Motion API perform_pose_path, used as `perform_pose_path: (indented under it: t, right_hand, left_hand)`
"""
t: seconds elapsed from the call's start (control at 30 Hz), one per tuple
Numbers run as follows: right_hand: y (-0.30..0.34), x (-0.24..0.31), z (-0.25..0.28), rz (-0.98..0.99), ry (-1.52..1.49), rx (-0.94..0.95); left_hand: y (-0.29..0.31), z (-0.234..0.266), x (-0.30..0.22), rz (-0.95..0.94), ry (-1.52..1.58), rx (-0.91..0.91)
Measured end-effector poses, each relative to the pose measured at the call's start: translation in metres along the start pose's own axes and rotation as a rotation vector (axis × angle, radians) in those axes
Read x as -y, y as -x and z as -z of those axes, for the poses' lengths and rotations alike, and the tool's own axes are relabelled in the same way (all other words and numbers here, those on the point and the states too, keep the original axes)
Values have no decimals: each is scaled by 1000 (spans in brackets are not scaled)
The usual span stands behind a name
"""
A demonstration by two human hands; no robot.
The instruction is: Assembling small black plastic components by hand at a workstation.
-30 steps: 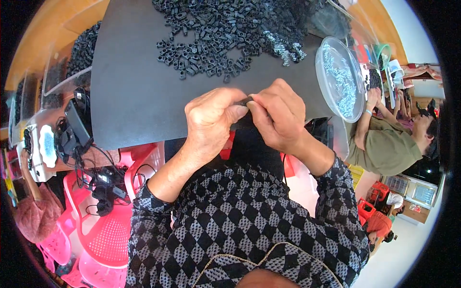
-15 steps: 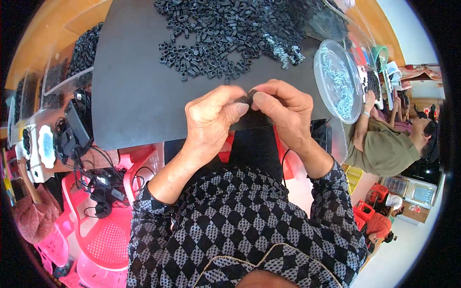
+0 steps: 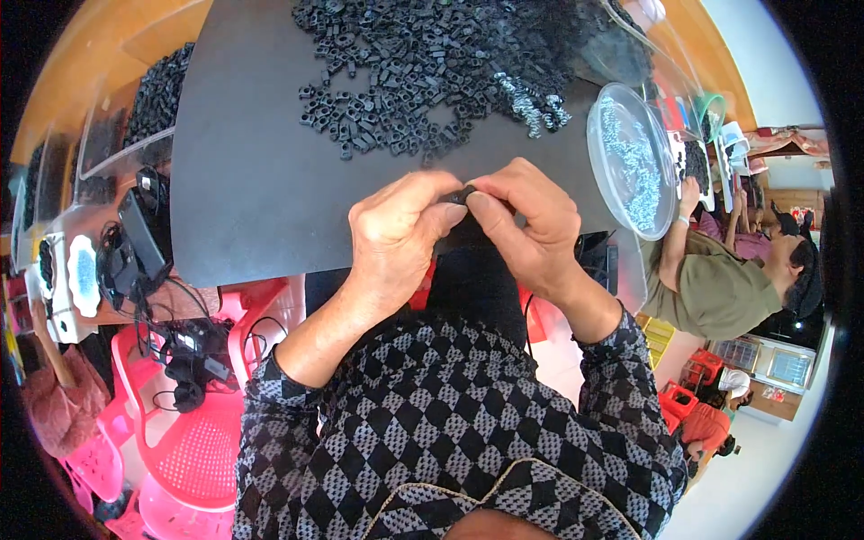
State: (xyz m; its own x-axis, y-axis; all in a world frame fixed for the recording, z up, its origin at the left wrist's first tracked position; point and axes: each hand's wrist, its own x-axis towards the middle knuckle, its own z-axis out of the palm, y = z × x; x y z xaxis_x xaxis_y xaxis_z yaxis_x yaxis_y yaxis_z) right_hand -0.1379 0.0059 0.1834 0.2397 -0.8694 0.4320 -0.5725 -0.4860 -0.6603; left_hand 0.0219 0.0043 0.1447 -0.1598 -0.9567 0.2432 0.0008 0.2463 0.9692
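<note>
Between my fingertips, above the table's near edge, is a small black plastic part. My left hand pinches it from the left with thumb and forefinger. From the other side my right hand grips it the same way, the thumb pressed on it. My fingers cover most of the part, so its full shape is hidden. Beyond the hands a wide heap of small black plastic parts spreads over the dark table. Small silvery metal pieces lie at the heap's right side.
A round clear tray of silvery pieces stands on the right. Bins of black parts line the left. A pink chair and cables are at lower left. Another person in an olive top sits at the right.
Both my hands still hold the black part between them. The grip has shifted slightly, and my left fingertips sit a little lower in the picture.
</note>
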Motion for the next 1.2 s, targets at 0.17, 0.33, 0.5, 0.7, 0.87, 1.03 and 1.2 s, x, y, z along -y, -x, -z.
perform_pose_path:
  t: [0.17,0.33,0.5,0.7,0.87,1.03,1.2]
  right_hand:
    - [-2,-3,-2,247,151,-41]
    - [0,-3,-4,331,261,-60]
    - [0,-6,-4,371,272,-51]
    - [2,-3,-1,387,281,-4]
    - [5,-1,0,406,309,57]
    - [7,1,-1,429,383,36]
    - [6,-4,-3,478,422,24]
  left_hand:
    - [0,0,-3,-52,-21,-20]
    - [-2,3,0,-123,-99,2]
    - [-1,3,-1,-60,-75,17]
    - [-2,2,-1,-114,-44,23]
    - [-3,4,-5,-114,-41,15]
    - [-4,3,-3,-116,-50,7]
    - [-3,2,-1,-175,-55,-3]
